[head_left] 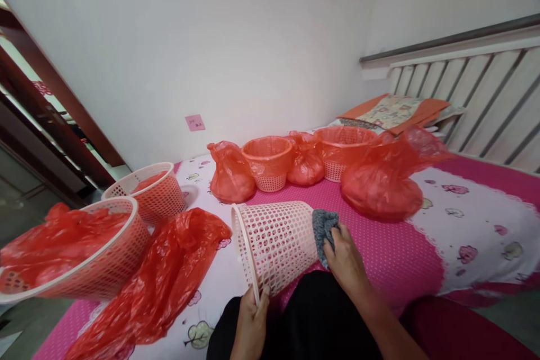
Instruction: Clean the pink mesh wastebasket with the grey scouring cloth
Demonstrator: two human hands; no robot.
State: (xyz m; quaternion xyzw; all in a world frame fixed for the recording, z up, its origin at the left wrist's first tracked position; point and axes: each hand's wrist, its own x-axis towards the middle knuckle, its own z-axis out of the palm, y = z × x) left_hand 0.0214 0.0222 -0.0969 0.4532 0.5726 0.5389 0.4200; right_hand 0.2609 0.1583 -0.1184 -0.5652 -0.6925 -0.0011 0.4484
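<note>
A pale pink perforated plastic wastebasket (280, 239) lies on its side before my knees, its mouth facing left. My left hand (252, 318) pinches the basket's rim at the near side, thumb and fingers closed around it. At the other end, my right hand (343, 256) grips a grey cloth (324, 233), which is pressed against the basket's base. Some of the cloth is hidden behind my fingers. Left of the basket, a crumpled red plastic bag (169, 275) is spread over the bedsheet.
Two pink baskets holding red plastic, one nearer (130, 247) and one behind (162, 194), stand left. Along the wall are bag-lined baskets (270, 180) and filled, knotted red bags (379, 185). Folded fabric (392, 112) lies by the radiator (485, 101). The pink patterned bed (468, 214) supports everything.
</note>
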